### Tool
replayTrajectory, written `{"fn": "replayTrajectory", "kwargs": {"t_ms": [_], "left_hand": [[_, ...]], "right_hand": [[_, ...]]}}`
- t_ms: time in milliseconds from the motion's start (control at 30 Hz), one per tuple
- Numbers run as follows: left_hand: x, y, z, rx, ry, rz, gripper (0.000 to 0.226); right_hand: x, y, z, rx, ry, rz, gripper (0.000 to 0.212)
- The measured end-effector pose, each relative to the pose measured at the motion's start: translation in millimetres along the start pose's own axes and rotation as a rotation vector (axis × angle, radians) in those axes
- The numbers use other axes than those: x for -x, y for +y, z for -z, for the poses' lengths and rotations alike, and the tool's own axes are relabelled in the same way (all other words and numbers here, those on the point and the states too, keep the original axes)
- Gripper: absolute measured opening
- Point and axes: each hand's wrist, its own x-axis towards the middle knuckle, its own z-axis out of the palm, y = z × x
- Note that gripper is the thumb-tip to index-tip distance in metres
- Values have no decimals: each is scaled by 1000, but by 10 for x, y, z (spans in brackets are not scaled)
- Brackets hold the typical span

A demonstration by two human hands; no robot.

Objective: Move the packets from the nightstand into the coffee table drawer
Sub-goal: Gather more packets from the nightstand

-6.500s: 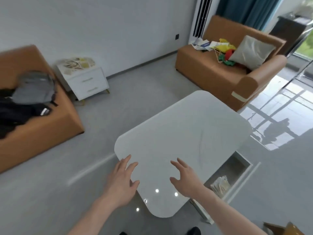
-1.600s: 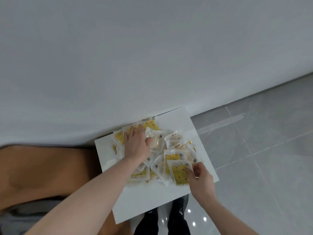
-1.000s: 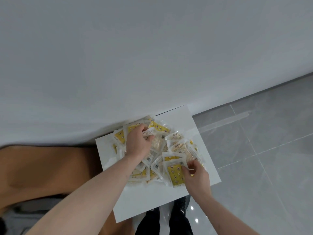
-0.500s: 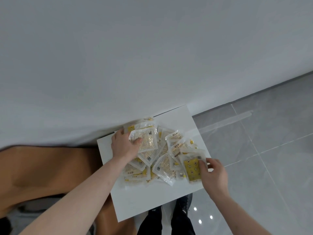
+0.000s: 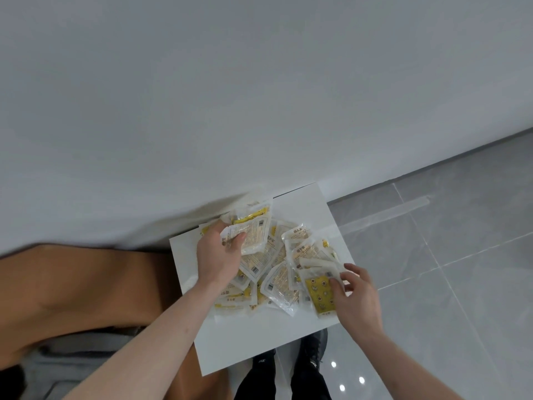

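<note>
Bare forearms without sleeves, black trousers (image 5: 256, 379), black shoes (image 5: 313, 352) with small white markings

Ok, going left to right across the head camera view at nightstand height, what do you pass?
Brown sofa → left hand gripping a clear packet → pile of packets on the nightstand → right hand on a yellow packet → grey tiled floor.
</note>
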Motion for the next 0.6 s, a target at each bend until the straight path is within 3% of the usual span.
{"fn": "replayTrajectory", "kwargs": {"t_ms": [133,367,600], "left_hand": [[428,186,363,99,36,27,17],[1398,775,1202,71,20,78,13],[2100,1551,1774,53,18,-6,3]], "right_hand": [[219,-135,187,-46,-36,-8,2],[946,-743,1057,-172,-52,-70,16],[1828,-1163,1894,-222,9,-51,13]]}}
